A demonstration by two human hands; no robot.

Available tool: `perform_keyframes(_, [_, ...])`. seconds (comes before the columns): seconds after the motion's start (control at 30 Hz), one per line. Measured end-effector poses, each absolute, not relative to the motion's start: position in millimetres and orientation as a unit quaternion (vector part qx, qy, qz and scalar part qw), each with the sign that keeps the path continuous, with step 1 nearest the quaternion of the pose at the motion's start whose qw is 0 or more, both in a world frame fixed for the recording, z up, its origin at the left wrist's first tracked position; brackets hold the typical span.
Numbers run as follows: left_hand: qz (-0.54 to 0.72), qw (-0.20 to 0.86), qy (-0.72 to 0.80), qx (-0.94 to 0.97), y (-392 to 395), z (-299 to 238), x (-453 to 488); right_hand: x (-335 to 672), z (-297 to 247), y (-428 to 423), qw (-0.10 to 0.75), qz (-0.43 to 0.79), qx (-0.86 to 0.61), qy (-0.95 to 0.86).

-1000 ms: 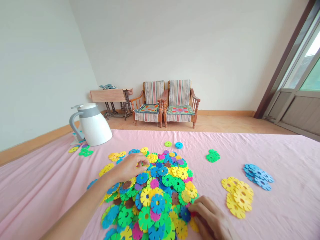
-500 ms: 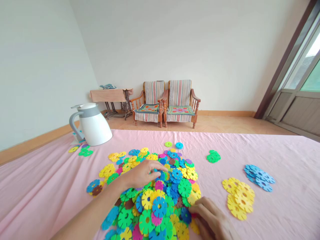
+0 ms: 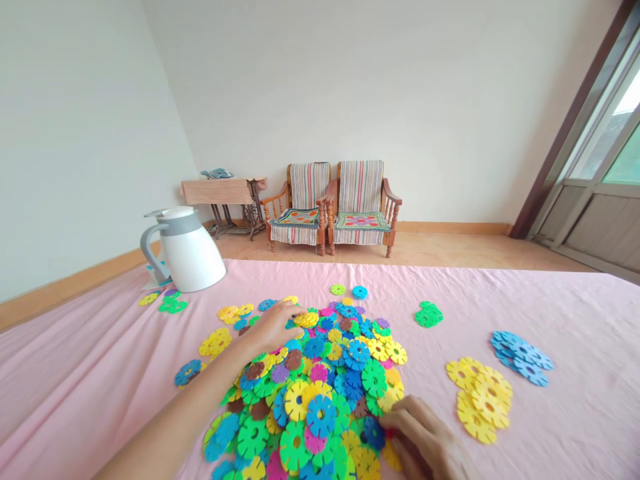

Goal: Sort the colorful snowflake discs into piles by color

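Note:
A big heap of flat plastic flower discs (image 3: 320, 387) in yellow, green, blue, pink and brown lies on the pink cloth (image 3: 75, 380). My left hand (image 3: 274, 327) reaches over the heap's far left edge, fingers stretched flat on the discs near a yellow one. My right hand (image 3: 425, 440) rests at the heap's near right corner, fingers curled down on the discs there; whether it grips one is hidden. To the right lie sorted piles: yellow discs (image 3: 480, 397), blue discs (image 3: 523, 350) and a small green pile (image 3: 427, 314).
A white jug (image 3: 185, 248) stands at the cloth's far left with a few green and yellow discs (image 3: 167, 303) beside it. Two loose discs (image 3: 349, 291) lie beyond the heap. Two wooden armchairs (image 3: 333, 207) and a small table (image 3: 225, 193) stand against the back wall.
My left hand swept right across the heap, then drew back to its far left edge, shifting discs. My right hand has stayed at the near right corner.

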State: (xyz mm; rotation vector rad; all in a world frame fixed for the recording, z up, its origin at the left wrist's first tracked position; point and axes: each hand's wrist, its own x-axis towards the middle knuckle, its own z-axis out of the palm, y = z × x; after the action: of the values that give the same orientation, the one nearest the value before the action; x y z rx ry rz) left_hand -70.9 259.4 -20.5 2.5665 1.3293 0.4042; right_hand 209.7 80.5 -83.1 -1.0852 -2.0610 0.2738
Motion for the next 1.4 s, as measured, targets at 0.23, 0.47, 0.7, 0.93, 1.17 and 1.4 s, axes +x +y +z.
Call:
perform_keyframes(0.23, [0.103,0.173,0.374,0.905,238,1,-58,209,-82,80,0.376,0.115,-0.43,-0.813])
perform_keyframes(0.47, [0.125,0.162,0.431,0.879,239,3,-78,209,-82,80,0.371,0.116,-0.434,-0.812])
perform_keyframes(0.7, [0.114,0.109,0.499,0.852,248,0,-89,208,-82,80,0.379,0.111,-0.428,-0.812])
perform_keyframes(0.93, [0.113,0.095,0.381,0.913,220,10,-28,210,-86,81,0.378,0.114,-0.431,-0.811])
perform_keyframes(1.17, [0.055,0.142,0.325,0.933,206,9,-4,210,-86,79,0.359,0.115,-0.44,-0.815])
perform_keyframes(1.4, [0.035,0.171,0.33,0.928,216,19,-21,209,-84,81,0.379,0.106,-0.431,-0.812])
